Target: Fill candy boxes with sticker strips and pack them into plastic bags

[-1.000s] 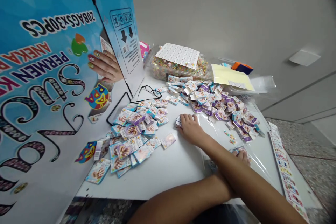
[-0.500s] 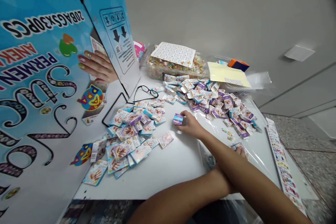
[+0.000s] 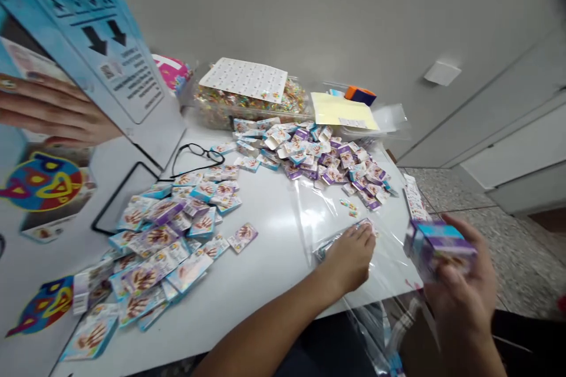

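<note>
My right hand (image 3: 464,283) is raised at the lower right, near the camera, fingers wrapped round a small purple and blue box (image 3: 442,247), slightly blurred. My left hand (image 3: 351,253) lies palm down on a clear plastic bag (image 3: 325,247) at the table's front, its fingers together over a packet; what they grip, if anything, is hidden. A few small coloured pieces (image 3: 349,207) lie just beyond it. One heap of printed boxes (image 3: 154,241) covers the left side of the table. Another heap of purple and blue boxes (image 3: 309,153) sits farther back.
Black glasses (image 3: 198,153) rest between the heaps. A plastic tub of colourful pieces (image 3: 256,107) stands at the back under a printed sheet. Yellow paper (image 3: 342,111) lies beside it. A big printed carton (image 3: 145,76) borders the left. A sticker strip (image 3: 415,200) is at the right edge.
My right hand has moved from the table's middle to the lower right, up near the camera, with a box in it. My arms are no longer crossed. The view has shifted right.
</note>
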Available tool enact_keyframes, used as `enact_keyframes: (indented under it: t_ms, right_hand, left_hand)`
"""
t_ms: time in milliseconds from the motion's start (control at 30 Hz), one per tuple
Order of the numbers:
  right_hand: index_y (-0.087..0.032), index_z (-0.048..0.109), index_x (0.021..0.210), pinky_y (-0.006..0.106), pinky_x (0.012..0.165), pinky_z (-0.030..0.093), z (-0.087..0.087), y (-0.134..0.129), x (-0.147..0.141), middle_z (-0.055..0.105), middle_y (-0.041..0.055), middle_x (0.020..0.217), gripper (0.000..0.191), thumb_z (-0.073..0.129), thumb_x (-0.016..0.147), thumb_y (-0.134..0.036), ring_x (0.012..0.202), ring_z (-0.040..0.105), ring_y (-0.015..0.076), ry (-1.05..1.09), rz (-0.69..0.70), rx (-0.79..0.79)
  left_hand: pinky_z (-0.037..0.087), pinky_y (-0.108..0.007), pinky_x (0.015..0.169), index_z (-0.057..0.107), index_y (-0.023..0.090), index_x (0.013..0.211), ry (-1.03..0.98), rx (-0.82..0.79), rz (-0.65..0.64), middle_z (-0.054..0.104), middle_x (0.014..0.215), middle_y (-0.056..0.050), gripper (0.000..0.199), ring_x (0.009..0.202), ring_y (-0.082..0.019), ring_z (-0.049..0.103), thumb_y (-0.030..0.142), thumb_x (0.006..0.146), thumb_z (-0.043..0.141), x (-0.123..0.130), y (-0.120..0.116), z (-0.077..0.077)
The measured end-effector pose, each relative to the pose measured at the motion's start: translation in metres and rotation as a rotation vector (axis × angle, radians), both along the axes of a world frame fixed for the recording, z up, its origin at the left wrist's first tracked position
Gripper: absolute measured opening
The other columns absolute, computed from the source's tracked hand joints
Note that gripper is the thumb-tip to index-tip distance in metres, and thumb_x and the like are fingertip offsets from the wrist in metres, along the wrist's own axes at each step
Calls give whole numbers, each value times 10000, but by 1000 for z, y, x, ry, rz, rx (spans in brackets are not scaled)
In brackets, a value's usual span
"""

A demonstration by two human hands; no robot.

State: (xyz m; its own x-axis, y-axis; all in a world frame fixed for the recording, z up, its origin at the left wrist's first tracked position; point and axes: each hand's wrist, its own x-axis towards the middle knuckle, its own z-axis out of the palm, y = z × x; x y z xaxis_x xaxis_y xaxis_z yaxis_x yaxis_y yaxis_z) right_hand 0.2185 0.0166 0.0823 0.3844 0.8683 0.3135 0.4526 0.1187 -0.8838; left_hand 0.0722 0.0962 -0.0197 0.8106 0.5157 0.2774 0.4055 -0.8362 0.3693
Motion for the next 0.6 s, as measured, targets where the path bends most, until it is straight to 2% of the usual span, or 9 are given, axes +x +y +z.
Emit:
enact_keyframes:
  t_ms: [33,133,167,233,300,367,400,500,600]
  right_hand:
    - [-396,491,1434,577,873,525,-7,-26,17,578,173,1362,758,674,747,-659,1137,636,411,100,-9,-64]
    - [-414,657,1239,552,732,542,-36,-90,50,714,189,1079,737,615,624,-817,924,708,425,456,194,-355]
    - [-390,701,1174,538,695,543,-46,-105,54,731,178,997,743,638,579,-830,858,717,421,533,245,-474]
    - [-345,744,1136,526,740,558,-62,-123,56,754,152,1011,754,693,552,-819,874,729,419,600,243,-634]
    - [-321,732,1215,519,894,550,-74,-124,51,740,135,1193,741,737,616,-757,1042,712,415,545,153,-689]
    - [-302,693,1299,501,1030,500,-81,-114,44,684,119,1344,702,749,707,-674,1206,653,391,406,44,-680]
    - [-287,691,1305,494,1069,477,-83,-106,41,674,115,1365,669,747,740,-639,1248,630,378,324,2,-673]
    - [-222,744,1209,486,1072,481,-87,-80,37,729,124,1262,575,714,785,-609,1213,648,369,126,-54,-651]
    - [-185,762,1159,440,912,570,-88,-53,39,777,128,1109,569,670,808,-624,1012,722,343,23,-141,-569]
  left_hand:
    - [243,-372,1261,411,7,1488,8,-23,-14,397,1610,-196,550,1529,-248,322,186,970,448,0,2,0]
    - [240,-330,1260,455,58,1475,-4,-85,-29,421,1609,-142,515,1524,-195,333,150,970,423,0,5,2]
    - [248,-321,1255,469,81,1468,-18,-98,-19,438,1601,-123,494,1517,-174,343,146,984,395,0,6,3]
    - [271,-335,1247,475,120,1465,-47,-116,5,455,1594,-104,458,1511,-162,354,236,1038,353,-1,5,4]
    - [281,-380,1249,457,135,1476,-57,-118,17,430,1607,-122,564,1525,-202,332,490,1044,392,-1,3,4]
    - [272,-422,1257,423,128,1498,-43,-106,14,369,1635,-157,842,1544,-254,290,730,914,504,-1,1,2]
    - [268,-433,1260,412,126,1503,-32,-98,12,349,1643,-168,929,1549,-268,276,778,856,550,-1,0,1]
    - [272,-416,1263,424,128,1494,-28,-90,24,367,1636,-155,847,1541,-251,298,710,895,565,0,0,1]
    - [291,-388,1257,464,140,1466,-58,-91,30,425,1609,-125,629,1520,-217,343,577,1014,448,0,1,4]
